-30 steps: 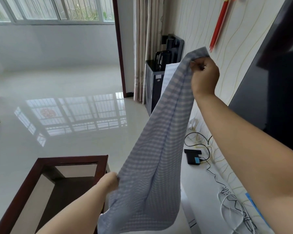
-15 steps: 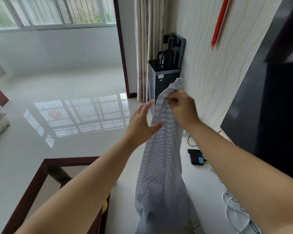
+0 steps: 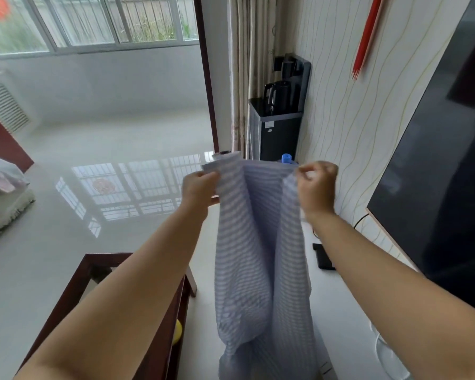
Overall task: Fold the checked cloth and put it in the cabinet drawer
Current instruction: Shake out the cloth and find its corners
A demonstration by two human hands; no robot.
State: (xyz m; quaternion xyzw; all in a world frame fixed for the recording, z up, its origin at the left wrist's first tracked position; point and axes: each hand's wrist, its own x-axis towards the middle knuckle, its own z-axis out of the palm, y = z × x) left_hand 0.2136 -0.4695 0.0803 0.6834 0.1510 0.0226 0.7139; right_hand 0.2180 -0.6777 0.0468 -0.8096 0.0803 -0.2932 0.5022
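A: Left hand (image 3: 200, 189) pinches one top corner of the checked cloth (image 3: 261, 250); right hand (image 3: 317, 187) is closed on the other corner. The cloth hangs slack between and below both hands, in mid-air.

B: Risk?

A: The top edge sags between the hands, and the panels droop unevenly. Probably a crooked fold if the corners meet misaligned.

B: Anything else?

A: The lower hem trails well below the left hand, near the wooden table (image 3: 165, 311). It could snag there. Either pinch looks light; a slip drops that corner.

B: Drawer?

A: Not in view. Cabinet top (image 3: 348, 311) lies below the right hand, cluttered with cables.
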